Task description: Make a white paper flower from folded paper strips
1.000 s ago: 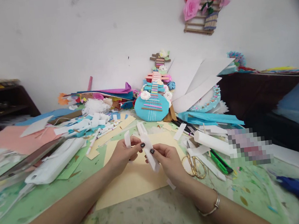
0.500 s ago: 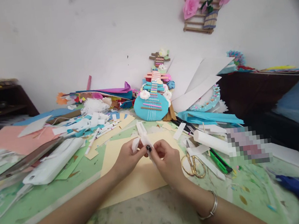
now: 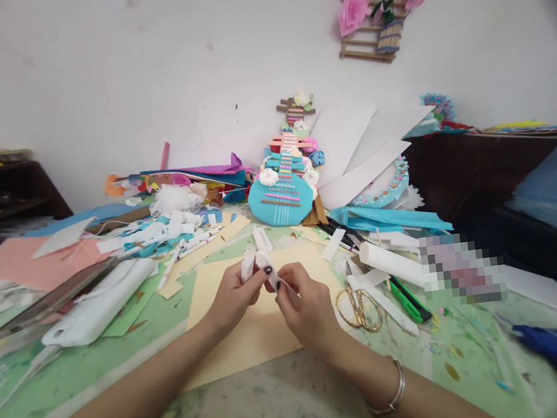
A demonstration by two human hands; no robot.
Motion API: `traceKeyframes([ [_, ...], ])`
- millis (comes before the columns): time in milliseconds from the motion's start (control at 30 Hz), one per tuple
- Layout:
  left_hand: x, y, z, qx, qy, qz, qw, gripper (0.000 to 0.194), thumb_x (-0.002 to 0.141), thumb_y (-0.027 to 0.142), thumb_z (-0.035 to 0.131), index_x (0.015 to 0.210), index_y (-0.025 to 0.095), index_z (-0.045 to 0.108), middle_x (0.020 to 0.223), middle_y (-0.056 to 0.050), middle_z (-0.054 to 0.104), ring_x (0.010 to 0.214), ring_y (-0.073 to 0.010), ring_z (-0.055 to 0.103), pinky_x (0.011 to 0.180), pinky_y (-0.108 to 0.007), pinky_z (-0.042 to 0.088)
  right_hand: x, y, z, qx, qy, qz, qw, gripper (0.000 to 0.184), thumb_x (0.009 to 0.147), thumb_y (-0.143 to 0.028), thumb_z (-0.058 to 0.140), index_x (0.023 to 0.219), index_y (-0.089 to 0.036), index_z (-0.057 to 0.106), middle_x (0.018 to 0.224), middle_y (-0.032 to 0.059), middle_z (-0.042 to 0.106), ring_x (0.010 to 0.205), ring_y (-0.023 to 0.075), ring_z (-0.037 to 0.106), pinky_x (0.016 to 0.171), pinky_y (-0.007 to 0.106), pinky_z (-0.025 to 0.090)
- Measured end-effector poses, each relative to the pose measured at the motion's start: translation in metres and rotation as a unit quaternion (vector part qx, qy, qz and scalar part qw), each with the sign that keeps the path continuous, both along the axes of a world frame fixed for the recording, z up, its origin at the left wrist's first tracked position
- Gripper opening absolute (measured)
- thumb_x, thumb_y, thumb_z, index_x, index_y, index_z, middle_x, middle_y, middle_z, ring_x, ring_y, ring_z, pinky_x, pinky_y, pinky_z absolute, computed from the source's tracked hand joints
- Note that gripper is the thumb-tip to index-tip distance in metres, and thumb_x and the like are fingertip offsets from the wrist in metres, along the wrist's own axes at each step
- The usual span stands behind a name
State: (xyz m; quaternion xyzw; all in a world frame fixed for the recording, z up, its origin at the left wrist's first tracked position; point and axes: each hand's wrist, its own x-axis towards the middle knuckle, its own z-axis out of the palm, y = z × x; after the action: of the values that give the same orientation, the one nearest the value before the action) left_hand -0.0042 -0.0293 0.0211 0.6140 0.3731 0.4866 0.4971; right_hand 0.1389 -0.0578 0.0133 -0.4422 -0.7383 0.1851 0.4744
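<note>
Two hands pinch a folded white paper strip (image 3: pixel 263 259) above a cream sheet (image 3: pixel 243 337).

From where I stand, the left hand (image 3: pixel 235 296) has its thumb closed against bent fingers, gripping the strip near its middle, while the right hand (image 3: pixel 310 307) nips the lower end between thumb and fingertips, its other fingers curled; whether the white is one piece or several I can't tell. The cream sheet lies flat on the green-stained bench (image 3: pixel 261 405); gold-handled scissors (image 3: pixel 359 308) and a green cutter (image 3: pixel 405 298) sit to its right, and a turquoise lute-shaped craft (image 3: pixel 268 203) stands beyond.
</note>
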Motion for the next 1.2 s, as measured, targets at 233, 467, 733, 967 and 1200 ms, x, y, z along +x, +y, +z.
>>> traceKeyframes([
  [233, -0.005, 0.002, 0.005, -0.016, -0.037, 0.016, 0.999, 0.018, 0.072, 0.028, 0.061, 0.079, 0.015, 0.052, 0.047, 0.009, 0.033, 0.039, -0.0033, 0.023, 0.039, -0.018, 0.016, 0.000, 0.002, 0.002, -0.163, 0.176, 0.103, 0.965, 0.008, 0.082, -0.026, 0.047, 0.088, -0.020, 0.047, 0.068, -0.0016, 0.059, 0.049, 0.0091, 0.057, 0.051, 0.020, 0.043],
  [467, -0.016, 0.006, 0.009, -0.016, 0.021, -0.009, 1.000, 0.018, 0.065, 0.023, 0.063, 0.079, 0.014, 0.058, 0.044, 0.008, 0.036, 0.039, -0.0049, 0.028, 0.039, -0.019, 0.019, 0.015, 0.015, 0.013, -0.267, 0.213, 0.193, 0.920, 0.015, 0.072, -0.026, 0.057, 0.081, -0.015, 0.057, 0.057, -0.0012, 0.061, 0.043, 0.0079, 0.052, 0.047, 0.020, 0.040],
  [733, -0.022, 0.012, 0.005, -0.041, 0.017, -0.006, 0.999, 0.016, 0.067, 0.027, 0.064, 0.069, 0.012, 0.059, 0.044, 0.005, 0.044, 0.038, -0.0033, 0.026, 0.039, -0.019, 0.015, 0.036, 0.026, 0.020, -0.299, 0.222, 0.181, 0.910, 0.016, 0.066, -0.020, 0.064, 0.080, -0.013, 0.061, 0.061, 0.0000, 0.063, 0.050, 0.0089, 0.057, 0.052, 0.021, 0.044],
  [967, -0.022, 0.012, 0.007, -0.098, -0.055, -0.022, 0.993, 0.017, 0.068, 0.026, 0.066, 0.070, 0.010, 0.059, 0.055, -0.003, 0.059, 0.036, -0.0012, 0.022, 0.039, -0.020, 0.013, 0.044, 0.035, 0.018, -0.301, 0.267, 0.155, 0.902, 0.026, 0.065, -0.029, 0.069, 0.082, -0.011, 0.061, 0.055, 0.0023, 0.064, 0.050, 0.0112, 0.060, 0.049, 0.020, 0.043],
  [1200, -0.020, 0.015, 0.005, -0.141, -0.113, -0.025, 0.983, 0.014, 0.067, 0.020, 0.065, 0.078, 0.012, 0.064, 0.051, -0.003, 0.061, 0.033, 0.0004, 0.019, 0.038, -0.019, 0.011, 0.045, 0.034, 0.021, -0.325, 0.280, 0.148, 0.891, 0.032, 0.064, -0.035, 0.070, 0.084, -0.013, 0.059, 0.065, 0.0059, 0.068, 0.045, 0.0124, 0.060, 0.044, 0.021, 0.042],
])
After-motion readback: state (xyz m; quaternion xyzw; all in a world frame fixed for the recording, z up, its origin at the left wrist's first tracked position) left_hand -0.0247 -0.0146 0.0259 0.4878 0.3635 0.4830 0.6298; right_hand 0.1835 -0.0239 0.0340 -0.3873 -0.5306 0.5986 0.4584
